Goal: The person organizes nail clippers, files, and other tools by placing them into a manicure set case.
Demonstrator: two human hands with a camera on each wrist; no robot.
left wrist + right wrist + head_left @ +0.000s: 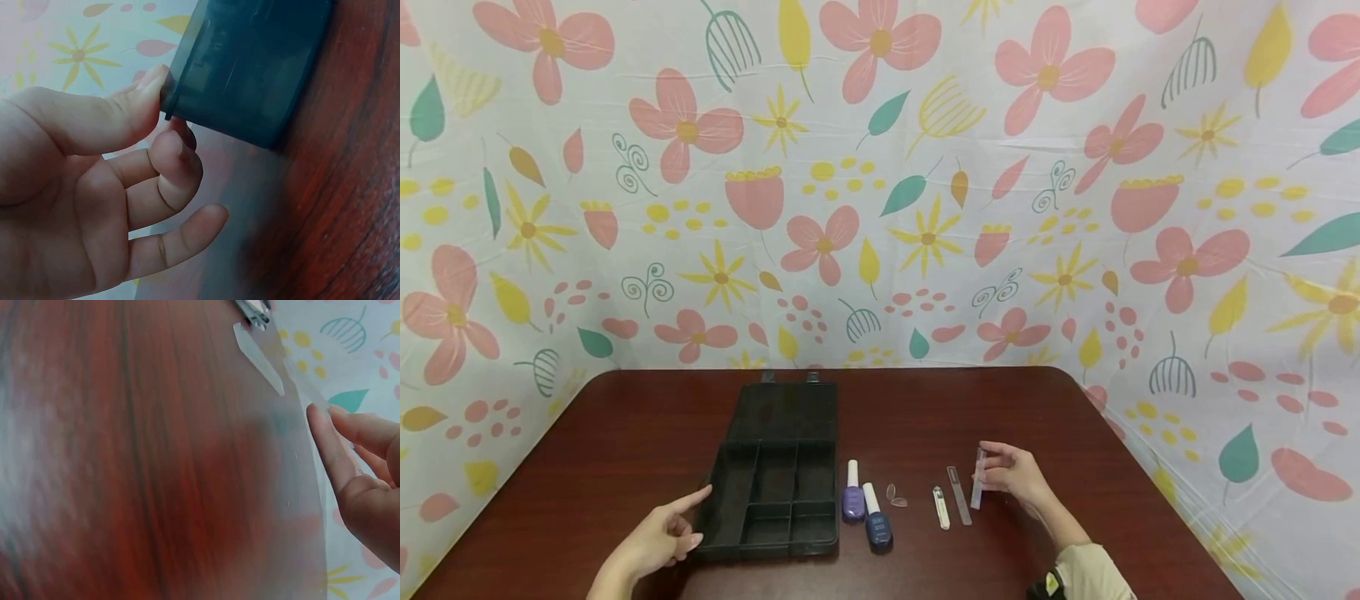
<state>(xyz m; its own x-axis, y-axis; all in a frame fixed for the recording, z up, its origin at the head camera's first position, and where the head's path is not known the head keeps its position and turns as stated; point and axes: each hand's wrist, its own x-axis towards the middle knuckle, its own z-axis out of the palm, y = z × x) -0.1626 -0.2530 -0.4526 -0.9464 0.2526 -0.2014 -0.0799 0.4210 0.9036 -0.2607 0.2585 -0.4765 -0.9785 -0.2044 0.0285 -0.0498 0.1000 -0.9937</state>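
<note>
My left hand [651, 537] is at the near left corner of a black compartment box [767, 552], whose lid lies folded back. In the left wrist view, the thumb presses the rim of the box [250, 75] with the other fingers bent below it. On the right, my right hand [1011, 475] pinches a clear narrow strip [978, 481] between thumb and fingers, tilted upright. Left of it lie a translucent nail file [958, 496] and a nail clipper [941, 507]. The right wrist view shows the fingertips on the strip [305, 384].
A purple nail polish bottle [853, 500] and a dark blue nail polish bottle [877, 529] lie beside the box. Two small clear oval pieces [898, 502] are right of them. Behind the brown table [925, 417] hangs a flowered cloth [880, 183].
</note>
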